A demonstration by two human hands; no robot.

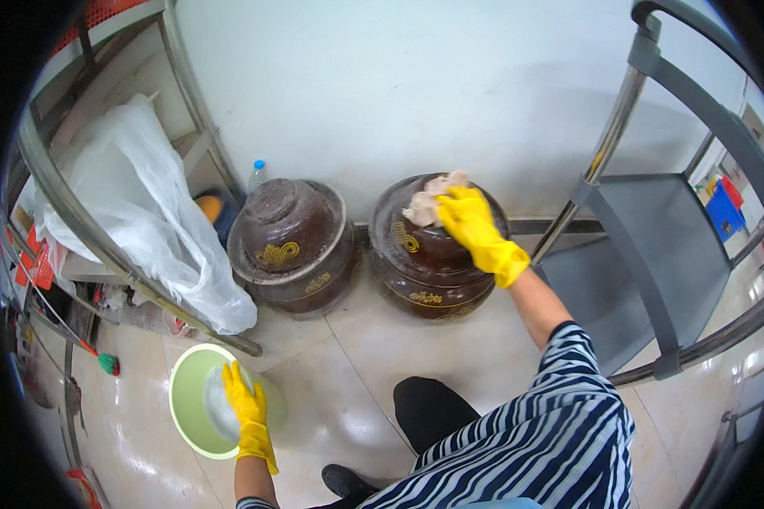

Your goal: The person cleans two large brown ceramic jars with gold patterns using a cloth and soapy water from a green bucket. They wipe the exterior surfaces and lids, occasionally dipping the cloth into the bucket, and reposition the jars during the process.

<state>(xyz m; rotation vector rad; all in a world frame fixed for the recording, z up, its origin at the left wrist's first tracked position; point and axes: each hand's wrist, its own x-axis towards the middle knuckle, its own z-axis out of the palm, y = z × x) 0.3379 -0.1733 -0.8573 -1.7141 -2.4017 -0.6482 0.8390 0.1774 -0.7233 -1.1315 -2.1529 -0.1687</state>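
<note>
My right hand (474, 226), in a yellow rubber glove, presses a crumpled pale cloth (430, 202) onto the domed lid of a brown glazed jar (423, 280) with yellow decoration. A second jar (293, 267) of similar make stands to its left, with a dull, dusty-looking lid. My left hand (247, 404), also gloved in yellow, is at the right rim of a light green plastic bucket (188, 397). Its fingers are stretched over the opening, where whitish, sudsy liquid shows. Whether they grip the rim is unclear.
At left, a metal-framed rack (184, 305) is draped with white plastic sheeting (134, 191). A clear bottle (256, 175) with a blue cap stands behind the left jar. Grey chairs (662, 216) stand close on the right. A green-tipped brush (108, 364) is near the rack.
</note>
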